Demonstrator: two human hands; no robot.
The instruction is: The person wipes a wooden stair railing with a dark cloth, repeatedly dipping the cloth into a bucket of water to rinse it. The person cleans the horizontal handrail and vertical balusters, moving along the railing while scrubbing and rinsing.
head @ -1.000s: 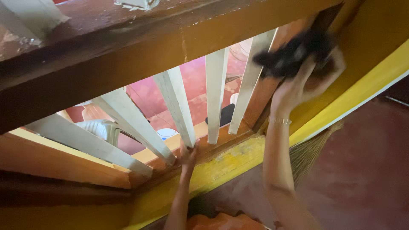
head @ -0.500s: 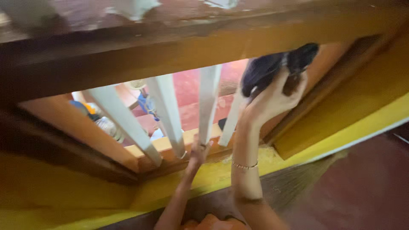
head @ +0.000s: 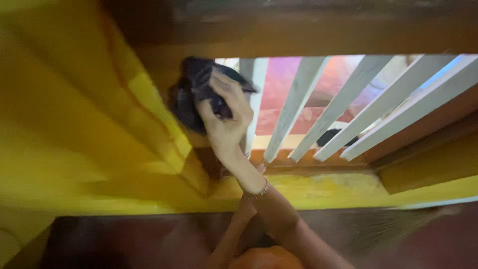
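My right hand point(head: 226, 119) is raised and shut on a dark crumpled cloth point(head: 196, 89), pressing it against the leftmost white baluster point(head: 256, 99) where the railing meets the yellow wall point(head: 89, 139). A thin bracelet point(head: 259, 192) circles that wrist. My left forearm point(head: 231, 234) reaches up behind the right arm. Only a sliver of my left hand point(head: 260, 168) shows at the orange base rail point(head: 318, 167); its fingers are hidden.
More slanted white balusters point(head: 348, 104) run to the right under a dark wooden handrail point(head: 308, 35). A red floor and a dark object point(head: 331, 135) show through the gaps. Broom bristles point(head: 398, 224) lie on the dark red floor at lower right.
The view has swung sharply. My right hand with the cloth was at the right end of the bars; now it is at the left end by the yellow wall. My left hand has slipped behind the arm.
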